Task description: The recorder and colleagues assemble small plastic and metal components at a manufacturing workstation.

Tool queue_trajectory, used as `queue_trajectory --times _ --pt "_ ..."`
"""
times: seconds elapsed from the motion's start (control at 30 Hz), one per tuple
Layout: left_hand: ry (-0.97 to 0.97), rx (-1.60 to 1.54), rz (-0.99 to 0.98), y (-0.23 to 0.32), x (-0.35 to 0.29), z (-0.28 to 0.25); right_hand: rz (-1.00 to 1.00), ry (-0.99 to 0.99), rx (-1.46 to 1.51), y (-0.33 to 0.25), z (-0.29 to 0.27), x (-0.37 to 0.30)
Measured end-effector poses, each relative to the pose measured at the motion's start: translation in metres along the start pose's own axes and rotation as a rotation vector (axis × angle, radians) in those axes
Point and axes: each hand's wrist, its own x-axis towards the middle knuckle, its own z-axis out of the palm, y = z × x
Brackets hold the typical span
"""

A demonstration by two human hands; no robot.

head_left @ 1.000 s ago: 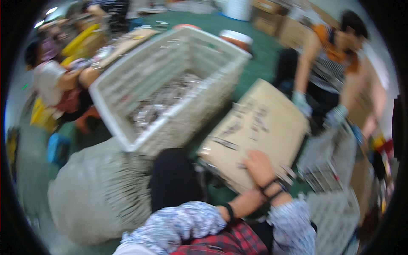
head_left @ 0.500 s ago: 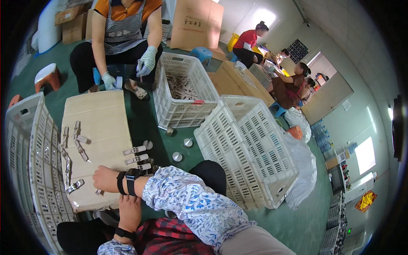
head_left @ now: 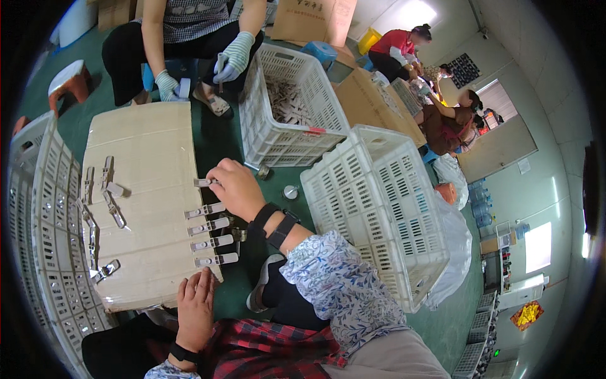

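The fingers of my right hand [head_left: 237, 189] are closed on a small metal clip [head_left: 203, 182] at the right edge of a cardboard sheet [head_left: 142, 252]. My left hand [head_left: 197, 308] lies with fingers stretched out on the sheet's near right corner. Just beyond its fingertips is the lowest of several silver clips [head_left: 216, 259] lined up along that edge, their ends jutting past it. Toward the left of the sheet lie loose clips, one of them a dark-ended clip [head_left: 106, 270].
A white plastic crate [head_left: 379, 215] stands at my right, another crate [head_left: 57, 252] at my left. Farther off, a crate [head_left: 287, 136] holds many metal pieces. A round metal piece [head_left: 290, 192] sits on the floor. Opposite me sits a person in gloves [head_left: 237, 54]; others work behind.
My right hand has moved from the sheet's left-middle, where it crossed over my left wrist, to a clip at the right edge. My left hand now shows uncovered at the near corner.
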Motion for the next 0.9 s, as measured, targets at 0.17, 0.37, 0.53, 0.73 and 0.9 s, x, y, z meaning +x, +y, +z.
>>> queue_trajectory --times 0.17,0.37,0.53,0.73,0.9 --pt "-0.013 -0.015 0.006 0.001 0.001 -0.003 0.019 -0.100 -0.001 0.016 0.019 -0.002" --pt "-0.020 -0.004 -0.029 -0.006 -0.008 -0.003 -0.052 -0.140 -0.030 0.007 0.039 0.004" --pt "-0.041 0.002 -0.001 -0.002 0.005 -0.005 -0.048 -0.171 -0.029 0.020 0.024 0.000" --pt "-0.035 0.019 -0.020 -0.007 -0.003 -0.003 0.013 -0.305 -0.015 0.003 0.034 0.002" --pt "-0.044 0.022 -0.016 -0.008 -0.005 -0.001 -0.080 -0.286 -0.046 -0.001 0.039 0.002"
